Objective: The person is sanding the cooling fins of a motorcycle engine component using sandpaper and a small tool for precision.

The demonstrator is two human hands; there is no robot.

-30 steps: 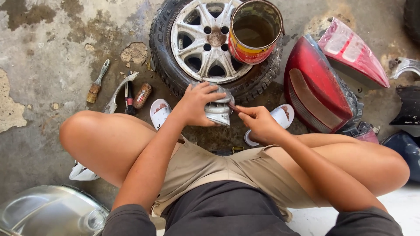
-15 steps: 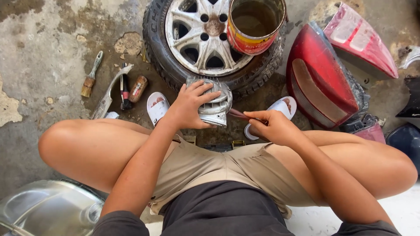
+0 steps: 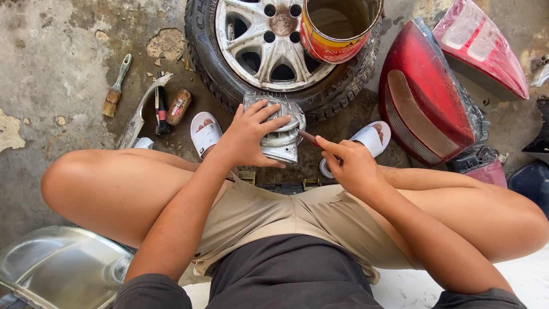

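I sit low with my knees spread over a concrete floor. My left hand [image 3: 249, 137] grips a small silver reflector housing [image 3: 281, 133], fingers spread across its top. My right hand [image 3: 350, 166] pinches a thin dark-handled tool [image 3: 309, 138] whose tip touches the housing's right side. Just beyond the housing lies a car wheel with a silver alloy rim [image 3: 260, 40]. An open red and yellow tin [image 3: 337, 26] stands on the wheel's right part.
Two red tail lamps [image 3: 426, 97] lie to the right. On the left floor lie a small paintbrush [image 3: 114, 88], a screwdriver [image 3: 160, 109] and a small brown can [image 3: 179, 106]. A chrome headlamp shell [image 3: 51, 269] sits at the bottom left.
The view has shifted forward, so the wheel and tin sit higher in frame. My right hand has drawn back slightly, baring more of the tool. The left hand keeps its hold.
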